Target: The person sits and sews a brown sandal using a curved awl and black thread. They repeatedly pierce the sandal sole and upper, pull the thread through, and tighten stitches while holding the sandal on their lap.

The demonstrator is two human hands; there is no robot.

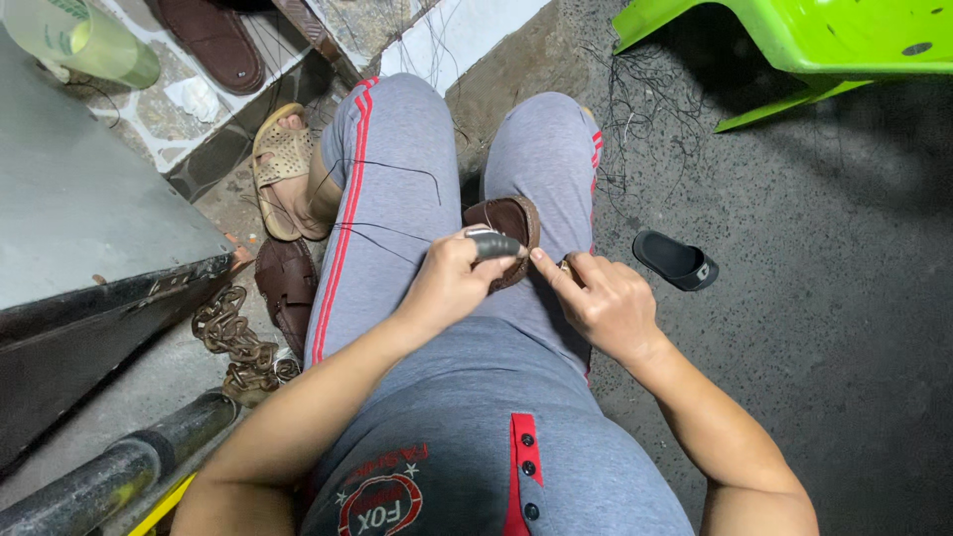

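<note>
A small brown leather shoe (511, 220) lies wedged between my knees on grey trousers with red stripes. My left hand (452, 280) presses against its near edge, with a dark guard (493, 244) over the thumb. My right hand (603, 301) is beside it, forefinger pointing at the shoe's edge, fingers closed on a small tool that is mostly hidden. Thin black thread (382, 233) runs from the shoe across my left thigh.
A tan sandal (279, 159) is on my left foot, a brown sandal (288, 288) beside it. A rusty chain (236, 344) and metal pipe (109, 474) lie lower left. A black slipper (676, 260) sits right, a green plastic chair (814, 40) top right, loose threads on the ground.
</note>
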